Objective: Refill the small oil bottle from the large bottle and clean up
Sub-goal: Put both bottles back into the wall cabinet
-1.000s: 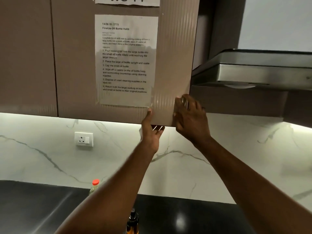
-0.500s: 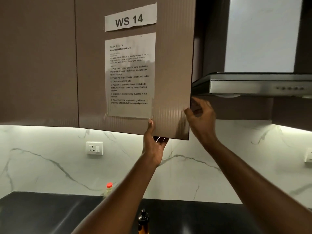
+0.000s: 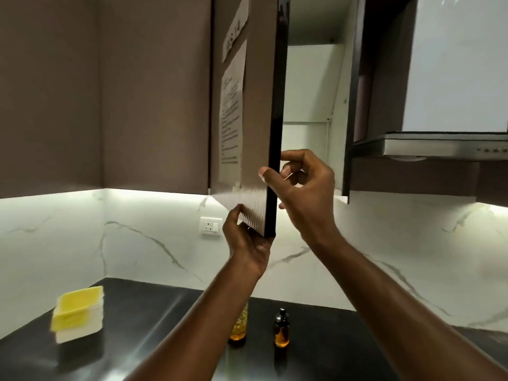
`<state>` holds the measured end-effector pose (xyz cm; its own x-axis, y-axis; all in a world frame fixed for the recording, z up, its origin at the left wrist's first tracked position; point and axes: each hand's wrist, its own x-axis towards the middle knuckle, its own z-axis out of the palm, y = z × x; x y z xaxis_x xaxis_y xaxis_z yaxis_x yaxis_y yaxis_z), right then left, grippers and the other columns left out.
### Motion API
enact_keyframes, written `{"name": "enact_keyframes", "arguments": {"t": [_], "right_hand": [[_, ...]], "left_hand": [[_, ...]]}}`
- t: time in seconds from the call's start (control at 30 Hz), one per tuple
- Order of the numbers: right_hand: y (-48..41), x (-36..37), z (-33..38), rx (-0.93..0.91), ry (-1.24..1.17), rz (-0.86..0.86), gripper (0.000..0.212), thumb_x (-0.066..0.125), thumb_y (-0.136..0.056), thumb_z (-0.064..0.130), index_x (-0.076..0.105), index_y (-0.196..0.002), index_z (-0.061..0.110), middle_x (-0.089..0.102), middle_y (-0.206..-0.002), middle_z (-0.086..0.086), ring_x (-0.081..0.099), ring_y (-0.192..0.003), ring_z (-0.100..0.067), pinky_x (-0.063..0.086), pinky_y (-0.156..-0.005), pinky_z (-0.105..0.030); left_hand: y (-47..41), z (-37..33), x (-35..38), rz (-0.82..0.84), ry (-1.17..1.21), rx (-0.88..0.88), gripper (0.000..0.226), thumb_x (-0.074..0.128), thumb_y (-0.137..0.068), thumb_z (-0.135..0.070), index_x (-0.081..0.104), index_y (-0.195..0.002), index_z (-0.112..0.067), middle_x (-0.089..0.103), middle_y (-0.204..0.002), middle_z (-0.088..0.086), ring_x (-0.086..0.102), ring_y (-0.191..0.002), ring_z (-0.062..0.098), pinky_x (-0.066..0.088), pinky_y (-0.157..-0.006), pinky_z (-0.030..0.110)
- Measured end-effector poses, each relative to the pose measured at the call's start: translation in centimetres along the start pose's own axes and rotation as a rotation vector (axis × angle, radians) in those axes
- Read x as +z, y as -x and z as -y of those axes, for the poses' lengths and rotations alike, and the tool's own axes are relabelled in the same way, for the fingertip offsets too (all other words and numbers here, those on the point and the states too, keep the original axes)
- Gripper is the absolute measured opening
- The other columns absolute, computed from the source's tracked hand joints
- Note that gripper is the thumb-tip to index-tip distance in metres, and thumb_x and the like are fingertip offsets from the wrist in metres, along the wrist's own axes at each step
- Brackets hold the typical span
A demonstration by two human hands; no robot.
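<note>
While the cupboard door (image 3: 258, 111) is standing open, pouring is waiting

Left hand (image 3: 246, 243) is gripping its bottom corner, right hand (image 3: 302, 188) pinching its edge. Small oil bottle (image 3: 282, 329) and large bottle (image 3: 238, 328) are standing near the bench's (image 3: 165, 312) back edge; uncapping is probably coming next.

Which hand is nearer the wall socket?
Left. The left hand grips the cabinet door at its bottom corner, just right of the socket; the right hand holds its edge higher, farther right.
</note>
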<state>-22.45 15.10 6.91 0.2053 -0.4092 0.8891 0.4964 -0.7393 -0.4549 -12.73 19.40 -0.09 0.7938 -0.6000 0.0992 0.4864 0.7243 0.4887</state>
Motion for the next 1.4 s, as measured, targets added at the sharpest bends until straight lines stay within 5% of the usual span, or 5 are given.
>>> {"name": "enact_keyframes", "arguments": {"t": [0.23,0.6,0.83,1.23,1.4], "right_hand": [[4.0,9.8,5.7,-0.055,-0.01,0.067,0.052,0.087,-0.082,0.031,0.062,-0.126,0.024,0.064,-0.081,0.01,0.067,-0.073,-0.009,0.059,-0.071,-0.02],[7.5,17.6,6.9,-0.055,0.042,0.132,0.039,0.081,-0.088,0.043,0.063,-0.119,0.029,0.065,-0.076,0.015,0.068,-0.07,-0.007,0.065,-0.077,-0.037],[7.2,15.1,3.4,-0.104,0.069,0.045,0.026,0.075,-0.091,0.041,0.068,-0.107,0.022,0.065,-0.071,0.014,0.067,-0.067,-0.006,0.062,-0.068,-0.035],[5.0,6.9,-12.3,-0.036,0.396,-0.038,0.042,0.059,-0.091,0.052,0.071,-0.117,0.02,0.07,-0.114,0.005,0.064,-0.104,-0.015,0.057,-0.087,-0.043],[5.9,4.3,-21.4,-0.023,0.592,0.092,0.053,0.057,-0.093,0.051,0.067,-0.13,0.014,0.067,-0.128,-0.004,0.06,-0.118,-0.024,0.052,-0.094,-0.044]], "left_hand": [[5.2,-8.5,-4.5,0.008,-0.035,0.047,0.034,0.072,-0.086,-0.038,0.079,-0.098,-0.007,0.062,-0.107,0.014,0.056,-0.114,0.03,0.038,-0.119,0.039],[10.0,-16.2,-8.6,-0.178,-0.199,0.067,0.036,0.048,-0.109,-0.035,0.068,-0.12,-0.008,0.078,-0.113,0.019,0.072,-0.113,0.033,0.054,-0.107,0.046],[9.2,-14.7,-10.2,-0.18,-0.277,0.102,0.031,0.055,-0.103,-0.028,0.07,-0.122,-0.009,0.069,-0.108,0.015,0.065,-0.088,0.024,0.057,-0.065,0.032],[-1.7,-5.1,-10.6,-0.022,-1.415,0.651,0.022,0.065,-0.103,-0.029,0.061,-0.123,-0.022,0.065,-0.117,-0.011,0.061,-0.099,0.0,0.044,-0.085,0.011],[-8.2,-0.5,-14.0,0.037,-1.794,0.817,0.052,0.07,-0.096,-0.034,0.047,-0.141,-0.02,0.049,-0.149,0.006,0.046,-0.137,0.027,0.033,-0.104,0.039]]}}
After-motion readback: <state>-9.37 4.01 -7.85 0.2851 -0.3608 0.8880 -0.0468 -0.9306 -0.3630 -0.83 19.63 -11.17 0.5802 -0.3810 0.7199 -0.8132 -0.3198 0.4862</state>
